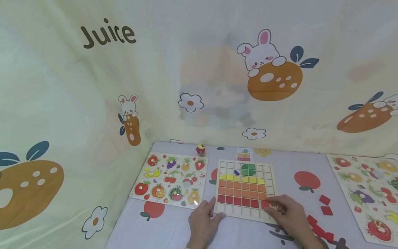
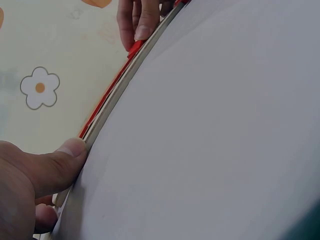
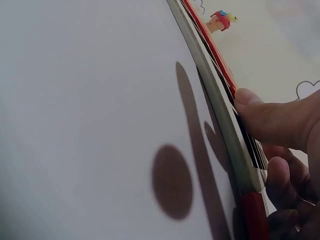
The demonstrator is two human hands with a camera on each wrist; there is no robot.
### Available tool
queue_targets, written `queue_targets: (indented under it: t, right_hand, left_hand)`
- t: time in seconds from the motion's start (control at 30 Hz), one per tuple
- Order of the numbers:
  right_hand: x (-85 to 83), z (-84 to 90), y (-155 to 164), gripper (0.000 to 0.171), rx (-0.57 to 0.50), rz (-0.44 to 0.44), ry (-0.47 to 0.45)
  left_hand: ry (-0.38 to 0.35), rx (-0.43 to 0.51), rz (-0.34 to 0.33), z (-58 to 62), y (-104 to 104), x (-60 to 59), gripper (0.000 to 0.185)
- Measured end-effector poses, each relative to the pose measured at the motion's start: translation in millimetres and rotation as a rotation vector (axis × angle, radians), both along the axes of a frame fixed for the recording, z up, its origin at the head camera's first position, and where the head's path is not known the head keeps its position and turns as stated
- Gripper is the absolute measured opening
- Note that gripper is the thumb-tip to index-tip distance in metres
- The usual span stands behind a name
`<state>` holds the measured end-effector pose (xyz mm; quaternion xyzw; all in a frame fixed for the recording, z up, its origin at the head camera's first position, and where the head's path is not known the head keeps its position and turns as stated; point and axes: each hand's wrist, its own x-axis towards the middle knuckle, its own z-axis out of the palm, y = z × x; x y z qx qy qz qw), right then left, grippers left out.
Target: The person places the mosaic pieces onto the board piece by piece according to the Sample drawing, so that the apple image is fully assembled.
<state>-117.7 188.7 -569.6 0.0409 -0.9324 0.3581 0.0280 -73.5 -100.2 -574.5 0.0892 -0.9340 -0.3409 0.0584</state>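
Note:
A wooden grid board [image 1: 228, 208] lies on the table, tiled in rows of red, orange and yellow, with a green shape and a small blue piece higher up. My left hand [image 1: 203, 219] grips its near left corner; in the left wrist view the thumb [image 2: 72, 147] presses the front edge. At the right end of the red row, my right hand [image 1: 289, 214] pinches a red square tile [image 1: 265, 204] between thumb and fingertips. The tile looks tilted in the left wrist view. The right wrist view shows the right thumb [image 3: 247, 97] at the board's top surface.
Loose red tiles [image 1: 326, 210] are scattered right of the board. Fruit puzzle boards flank it, one left [image 1: 169, 181] and one right [image 1: 368, 193]. Behind stand a small picture card [image 1: 244, 154] and a little red-and-yellow toy figure [image 1: 200, 149]. A printed curtain [image 1: 217, 69] rises at the back.

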Motion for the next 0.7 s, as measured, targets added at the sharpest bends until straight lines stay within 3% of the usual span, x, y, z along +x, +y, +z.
queue_targets:
  t: [0.2,0.47,0.7]
  right_hand:
    - [0.4,-2.5,1.4,0.043,-0.004,-0.017,0.004]
    - [2.0,-0.7,3.8,0.038,-0.019,-0.059,-0.056]
    - [1.0,2.9,-0.8,0.031,-0.020,-0.071,-0.027]
  left_hand:
    - [-0.003,0.001,0.001,1.4,0.0,1.0,0.065]
    - [-0.016,-0.003,0.009,3.3,2.1,0.7,0.065]
    - [-0.020,-0.003,0.006,2.6,1.7,0.5,0.065]
